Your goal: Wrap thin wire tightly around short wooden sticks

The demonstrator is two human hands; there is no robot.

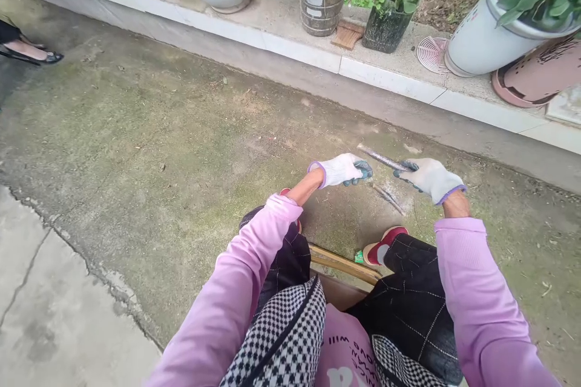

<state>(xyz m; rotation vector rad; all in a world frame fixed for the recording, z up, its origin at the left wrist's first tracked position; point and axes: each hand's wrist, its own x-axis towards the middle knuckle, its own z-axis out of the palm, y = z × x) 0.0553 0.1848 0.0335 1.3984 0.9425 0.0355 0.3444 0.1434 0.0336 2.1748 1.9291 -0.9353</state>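
At left, our left hand (345,170) curls, around what we cannot tell; a slim grey rod (380,158) and a dark strip (389,199) on the concrete (181,127) follow. Our right hand (430,177) pinches the rod, a handling step, we judge, calling next for steady fingers.

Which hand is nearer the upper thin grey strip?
The right hand: it grips one end of the strip; the left hand is near the other end, not gripping it.
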